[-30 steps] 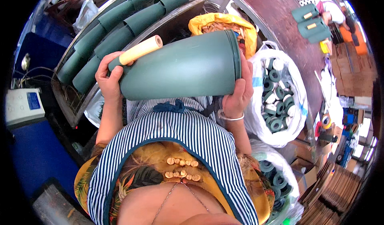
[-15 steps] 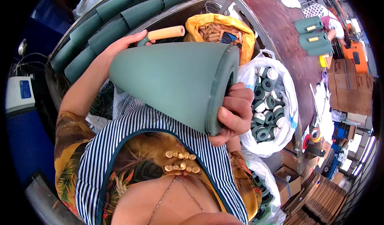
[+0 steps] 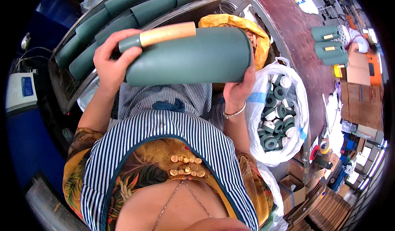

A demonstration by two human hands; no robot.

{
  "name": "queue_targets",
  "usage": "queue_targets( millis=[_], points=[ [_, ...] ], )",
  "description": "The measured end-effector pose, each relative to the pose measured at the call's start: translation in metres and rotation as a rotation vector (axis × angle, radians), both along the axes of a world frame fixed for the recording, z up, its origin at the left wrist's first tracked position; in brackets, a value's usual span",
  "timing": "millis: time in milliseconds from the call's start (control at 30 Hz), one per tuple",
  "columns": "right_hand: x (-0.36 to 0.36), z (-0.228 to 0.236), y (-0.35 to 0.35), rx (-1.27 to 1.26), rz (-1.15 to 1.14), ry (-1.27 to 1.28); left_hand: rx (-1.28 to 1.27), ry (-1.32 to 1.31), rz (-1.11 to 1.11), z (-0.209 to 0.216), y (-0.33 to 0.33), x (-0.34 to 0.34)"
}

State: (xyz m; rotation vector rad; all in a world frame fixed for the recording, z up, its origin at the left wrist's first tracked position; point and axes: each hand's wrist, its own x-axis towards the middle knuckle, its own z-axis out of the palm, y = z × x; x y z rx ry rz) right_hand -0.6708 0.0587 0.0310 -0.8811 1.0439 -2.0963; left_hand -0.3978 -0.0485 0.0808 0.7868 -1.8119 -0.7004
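Observation:
A dark green cylindrical jug body (image 3: pixel 185 62) lies sideways in front of my chest. Along its upper side runs a handle with a pale wooden sleeve (image 3: pixel 168 34) and a green end. My left hand (image 3: pixel 111 58) is closed round that green end, the thumb resting on the body. At the other end, my right hand (image 3: pixel 242 85) grips the body, palm against its rim; most of those fingers are hidden behind it.
Several green shells (image 3: pixel 154 9) line a rack at the far left. A yellow bag (image 3: pixel 263 52) of wooden sleeves stands behind the jug body. A white bag (image 3: pixel 302 107) of green-and-white round caps sits to the right, beside a reddish-brown table (image 3: pixel 284 21). Across it, a person handles similar green jugs (image 3: pixel 329 50).
The jug body has turned, bringing its handle round from the far side to the top. Its right end no longer faces me, and my right hand has shifted along the rim.

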Motion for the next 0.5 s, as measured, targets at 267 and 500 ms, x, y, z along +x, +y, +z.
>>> queue_targets(
  millis=[267,500],
  points=[
    [0.012,0.052,0.024,-0.003,-0.36,0.989,0.998,0.555,-0.404,-0.039,-0.032,0.017],
    [0.015,0.053,0.036,-0.745,-0.072,1.394,1.802,0.354,-0.618,-0.131,-0.044,0.018]
  ],
)
